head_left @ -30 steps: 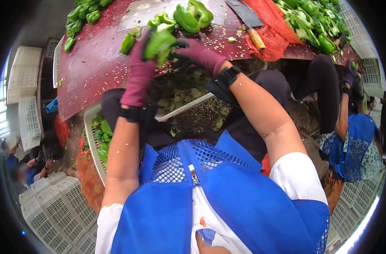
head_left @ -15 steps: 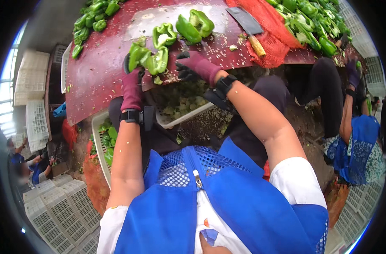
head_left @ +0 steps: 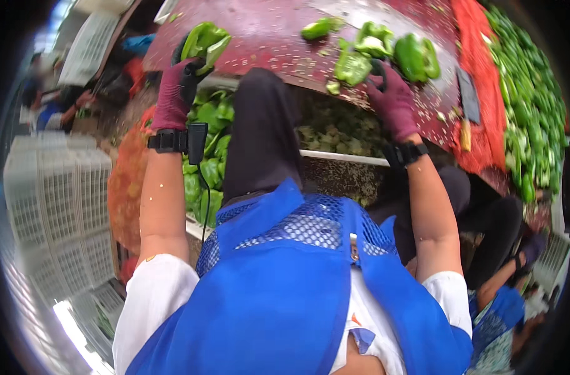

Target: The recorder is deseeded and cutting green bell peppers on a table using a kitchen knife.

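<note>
My left hand [head_left: 184, 84], in a maroon glove with black fingertips, grips a cut green bell pepper [head_left: 207, 45] at the table's near edge, just beyond the basket of peppers. My right hand [head_left: 391, 97], gloved the same way, has its fingers curled at the right edge of a pepper half [head_left: 352, 67] that lies cut side up; its fingertips are partly hidden. Just behind lies another opened pepper half [head_left: 374, 41] with pale core. A larger split pepper [head_left: 416, 57] rests to the right, and a small green piece [head_left: 317, 29] lies farther left.
A cleaver [head_left: 467, 97] with a wooden handle lies by red mesh [head_left: 485, 125] and a big pepper heap [head_left: 532, 119]. Under the maroon table [head_left: 266, 44] stand a basket of peppers [head_left: 210, 115] and a white-rimmed bin of scraps [head_left: 344, 157]. White crates [head_left: 60, 206] stand left; a co-worker sits right.
My left hand has carried a cut pepper left, away from the other pieces. My right hand has moved in to the pepper half. The view has swung left.
</note>
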`<state>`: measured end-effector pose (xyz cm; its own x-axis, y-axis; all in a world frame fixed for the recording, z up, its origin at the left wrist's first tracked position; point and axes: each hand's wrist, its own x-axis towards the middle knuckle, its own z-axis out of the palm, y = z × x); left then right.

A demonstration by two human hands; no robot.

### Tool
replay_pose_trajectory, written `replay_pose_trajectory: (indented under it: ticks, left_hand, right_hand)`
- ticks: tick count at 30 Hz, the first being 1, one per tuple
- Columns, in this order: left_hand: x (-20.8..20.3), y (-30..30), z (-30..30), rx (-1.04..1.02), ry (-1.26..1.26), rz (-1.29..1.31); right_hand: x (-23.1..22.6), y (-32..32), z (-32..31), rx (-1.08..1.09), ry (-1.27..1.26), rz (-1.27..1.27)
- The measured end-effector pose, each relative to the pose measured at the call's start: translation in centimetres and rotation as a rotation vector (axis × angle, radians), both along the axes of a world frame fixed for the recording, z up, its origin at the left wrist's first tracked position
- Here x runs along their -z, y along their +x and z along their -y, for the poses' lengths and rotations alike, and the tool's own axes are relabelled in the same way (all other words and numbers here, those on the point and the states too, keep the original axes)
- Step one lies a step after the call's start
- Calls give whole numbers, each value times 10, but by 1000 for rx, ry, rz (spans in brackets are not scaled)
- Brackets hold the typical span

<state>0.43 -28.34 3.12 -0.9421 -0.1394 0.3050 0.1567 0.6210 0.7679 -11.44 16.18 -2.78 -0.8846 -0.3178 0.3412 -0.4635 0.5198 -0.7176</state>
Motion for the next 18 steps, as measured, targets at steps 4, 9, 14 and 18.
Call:
replay_pose_trajectory:
  ticks: [4,9,14,18]
  left_hand:
    - [-26,61,8,-385,529,-42]
    - [25,117,7,-645,-641,-98]
    - [165,195,-34,-291,-884,385]
    - [136,179,-35,-235,-441,811]
  right_hand:
    - [-6,6,8,-119,248,-121]
    - [14,0,17,-121,451,17]
    - [12,0,31,-56,509,-38]
    - [9,-5,43,60,594,-115]
